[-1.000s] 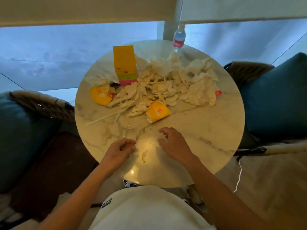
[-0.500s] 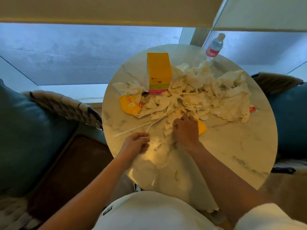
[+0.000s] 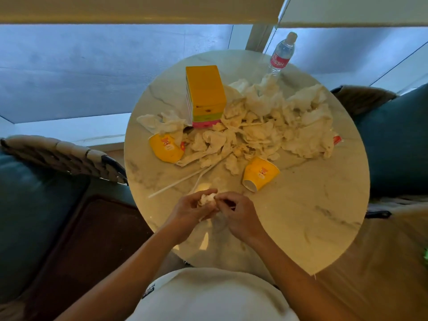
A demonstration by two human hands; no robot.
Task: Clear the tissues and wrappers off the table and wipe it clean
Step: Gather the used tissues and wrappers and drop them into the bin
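A round marble table (image 3: 312,209) carries a heap of crumpled white tissues (image 3: 273,126) across its far half. Two yellow paper cups lie tipped over, one at the left (image 3: 165,148) and one nearer the middle (image 3: 260,173). A white straw wrapper (image 3: 178,181) lies in front of the heap. Over the table's near edge my left hand (image 3: 190,210) and my right hand (image 3: 238,215) meet, both holding a small wad of tissue (image 3: 206,198) between their fingers.
A tall yellow box (image 3: 205,93) stands at the far left of the table and a water bottle (image 3: 281,54) at the far edge. Teal cushioned chairs flank the table, left (image 3: 34,205) and right (image 3: 398,140). A small red wrapper (image 3: 337,140) lies by the heap's right end.
My right hand has come back from the yellow cup beside the heap to the near edge and joined my left hand on a tissue wad. The cup it covered is in plain sight again.
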